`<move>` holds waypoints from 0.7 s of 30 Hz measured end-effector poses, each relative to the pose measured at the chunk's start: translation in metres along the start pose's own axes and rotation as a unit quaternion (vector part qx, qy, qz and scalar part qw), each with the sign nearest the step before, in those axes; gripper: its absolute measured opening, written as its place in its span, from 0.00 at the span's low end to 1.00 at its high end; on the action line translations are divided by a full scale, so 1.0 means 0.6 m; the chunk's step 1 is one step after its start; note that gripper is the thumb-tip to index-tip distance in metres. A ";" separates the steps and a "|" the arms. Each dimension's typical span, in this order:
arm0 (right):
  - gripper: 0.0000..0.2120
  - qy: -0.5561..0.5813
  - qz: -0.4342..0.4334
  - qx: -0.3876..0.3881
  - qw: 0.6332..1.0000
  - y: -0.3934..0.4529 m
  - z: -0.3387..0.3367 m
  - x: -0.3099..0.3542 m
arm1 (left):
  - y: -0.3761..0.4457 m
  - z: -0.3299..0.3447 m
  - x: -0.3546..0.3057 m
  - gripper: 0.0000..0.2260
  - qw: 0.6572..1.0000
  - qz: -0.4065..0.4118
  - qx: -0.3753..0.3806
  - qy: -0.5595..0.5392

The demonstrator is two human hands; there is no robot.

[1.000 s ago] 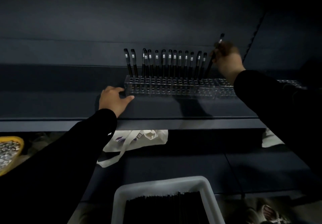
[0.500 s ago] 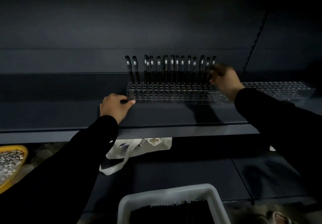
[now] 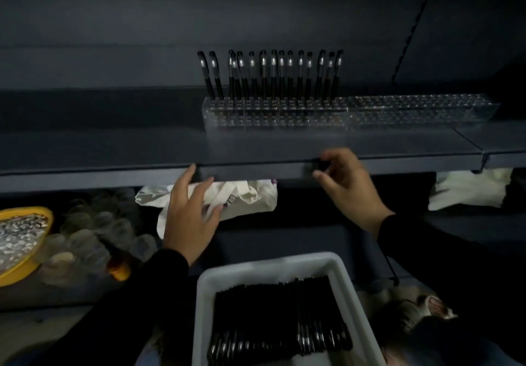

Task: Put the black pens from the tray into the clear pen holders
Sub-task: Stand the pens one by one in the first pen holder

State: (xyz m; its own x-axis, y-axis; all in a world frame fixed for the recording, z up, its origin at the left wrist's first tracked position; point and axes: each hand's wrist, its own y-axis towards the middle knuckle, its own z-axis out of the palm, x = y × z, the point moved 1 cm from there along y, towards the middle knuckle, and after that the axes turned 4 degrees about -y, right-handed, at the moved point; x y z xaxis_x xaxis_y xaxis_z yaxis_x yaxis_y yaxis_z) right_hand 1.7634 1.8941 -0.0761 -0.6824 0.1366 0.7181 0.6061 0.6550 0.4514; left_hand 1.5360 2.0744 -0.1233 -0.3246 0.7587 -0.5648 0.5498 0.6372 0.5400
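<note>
Several black pens (image 3: 271, 74) stand upright along the back row of the left clear pen holder (image 3: 273, 115) on the dark shelf (image 3: 113, 146). A second clear pen holder (image 3: 421, 109) continues to the right with no pens in it. A white tray (image 3: 227, 274) at the bottom holds several black pens (image 3: 281, 317) lying side by side. My left hand (image 3: 189, 215) hangs in front of the shelf edge, fingers spread, holding nothing. My right hand (image 3: 345, 186) is lower right of the holders, fingers loosely curled, empty.
A white cloth bag (image 3: 242, 195) lies on the lower shelf under the holders, another white cloth (image 3: 469, 189) to the right. At the left sit a yellow bowl (image 3: 25, 254) of small pale bits and several clear cups (image 3: 94, 240). A slotted upright (image 3: 410, 27) runs up the back wall.
My right hand left a pen standing at the right end of the row and came down. My left hand let go of the holder's left end and dropped below the shelf edge.
</note>
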 end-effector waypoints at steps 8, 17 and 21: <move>0.10 -0.134 -0.116 0.164 0.970 -0.195 0.066 -0.083 | -0.249 0.068 0.081 0.36 0.890 -0.390 0.235 0.021; 0.21 -0.259 -0.039 0.423 0.867 -0.302 0.105 -0.168 | -0.325 0.074 0.099 0.32 0.858 -0.448 0.251 -0.021; 0.18 -0.370 -0.113 0.557 0.735 -0.311 0.127 -0.183 | -0.325 0.074 0.101 0.32 0.860 -0.437 0.262 -0.011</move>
State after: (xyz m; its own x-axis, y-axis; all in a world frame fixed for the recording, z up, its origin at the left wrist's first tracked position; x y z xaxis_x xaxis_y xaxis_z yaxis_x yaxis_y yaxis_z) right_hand 1.6941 1.8135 -0.2794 -0.9994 0.0284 0.0200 0.0148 0.8684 -0.4956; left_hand 1.4435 1.9904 -0.2907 -0.7788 0.0132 -0.6271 0.3759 0.8103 -0.4497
